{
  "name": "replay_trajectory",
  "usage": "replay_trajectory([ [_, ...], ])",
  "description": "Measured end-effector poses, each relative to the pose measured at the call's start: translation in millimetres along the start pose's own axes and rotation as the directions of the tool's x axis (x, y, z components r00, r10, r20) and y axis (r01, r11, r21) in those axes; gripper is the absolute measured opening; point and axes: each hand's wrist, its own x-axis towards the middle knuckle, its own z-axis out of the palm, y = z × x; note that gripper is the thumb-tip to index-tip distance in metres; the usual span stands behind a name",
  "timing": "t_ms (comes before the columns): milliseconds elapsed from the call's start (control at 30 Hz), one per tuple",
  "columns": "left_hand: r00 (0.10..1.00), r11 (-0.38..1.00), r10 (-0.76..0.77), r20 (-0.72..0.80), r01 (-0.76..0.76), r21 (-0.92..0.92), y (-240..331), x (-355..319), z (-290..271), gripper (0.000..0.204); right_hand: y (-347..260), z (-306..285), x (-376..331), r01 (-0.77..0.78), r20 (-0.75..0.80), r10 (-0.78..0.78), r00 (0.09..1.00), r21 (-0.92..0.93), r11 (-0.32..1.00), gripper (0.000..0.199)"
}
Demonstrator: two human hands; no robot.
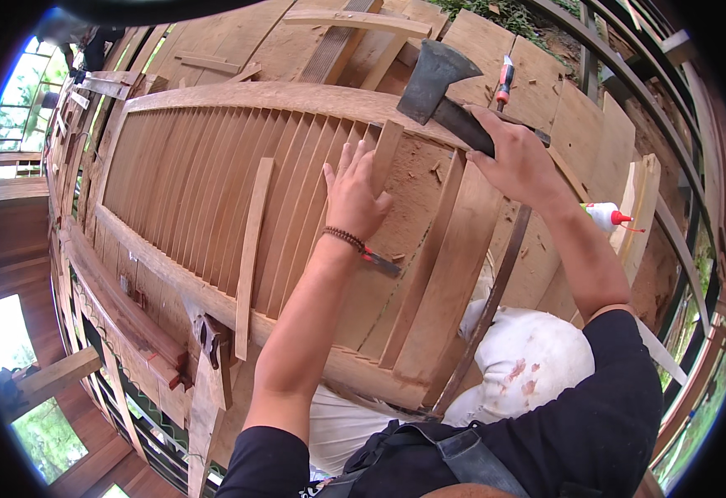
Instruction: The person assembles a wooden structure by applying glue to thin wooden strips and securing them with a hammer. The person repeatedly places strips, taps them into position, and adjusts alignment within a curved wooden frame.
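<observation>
A long wooden louvre frame (213, 286) lies on a board worktable, filled with several thin slats. My left hand (353, 195) rests flat with fingers spread on the last fitted slats (296, 199), next to one slat (386, 153) that stands up out of line. My right hand (519, 162) is closed round the handle of a hatchet (431, 83), its dark steel head raised above the frame's far rail (296, 95). A loose slat (251, 249) lies across the fitted ones. More loose slats (429, 266) lean over the frame's open end.
A white glue bottle with a red cap (608, 216) lies to the right. A red-handled screwdriver (504, 83) sits beyond the hatchet. A red-handled knife (379, 262) lies under my left wrist. A white sack (529, 357) is by my body. A clamp (209, 340) grips the near rail.
</observation>
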Motion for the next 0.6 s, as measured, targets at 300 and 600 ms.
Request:
replay_trajectory([
  [300, 0.999, 0.993, 0.012, 0.03, -0.015, 0.119, 11, -5, 3, 0.08, 6, 4, 0, -0.013, 0.055, 0.016, 0.998, -0.055, 0.998, 0.065],
  [600, 1.0, 0.954, 0.014, 0.006, -0.015, 0.299, 10, -7, 9, 0.087, -12, 11, -7, 0.06, 0.187, -0.01, 0.982, -0.266, 0.962, 0.068],
])
